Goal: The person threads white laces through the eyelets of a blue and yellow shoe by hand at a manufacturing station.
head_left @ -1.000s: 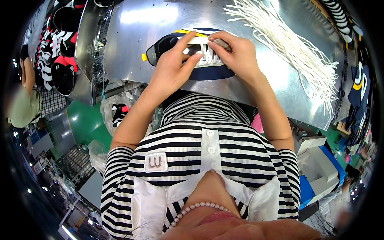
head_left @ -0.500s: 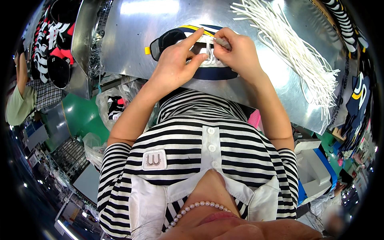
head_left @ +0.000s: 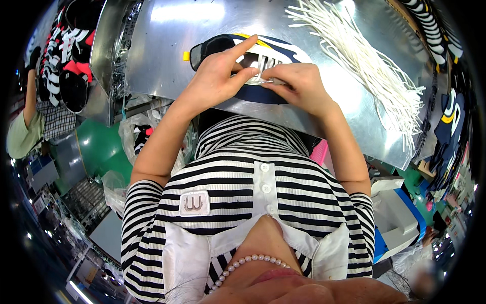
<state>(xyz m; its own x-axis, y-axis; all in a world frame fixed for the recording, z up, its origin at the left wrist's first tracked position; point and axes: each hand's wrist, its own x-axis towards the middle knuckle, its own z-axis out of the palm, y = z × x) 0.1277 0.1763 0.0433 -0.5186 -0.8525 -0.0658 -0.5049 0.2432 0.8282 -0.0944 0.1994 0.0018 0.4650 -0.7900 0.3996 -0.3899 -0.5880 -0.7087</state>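
Note:
A navy, white and yellow shoe upper lies on its side on the metal table, its dark heel opening toward the left. White shoelace runs in short bars across its eyelet rows. My left hand rests over the upper with index finger and thumb spread apart; the thumb tip touches near the lace. My right hand is closed at the near eyelet row, pinching a small thin tool with a greyish grip, mostly hidden by the fingers. Whether lace is also in that pinch cannot be made out.
A bundle of loose white laces lies on the metal table to the right. Black, white and red shoe uppers are piled at far left, near another person's arm. More navy uppers hang at the right edge.
My right hand has moved from the far eyelet row toward me, down to the near row. The left hand stays nearly in place, its index finger still extended.

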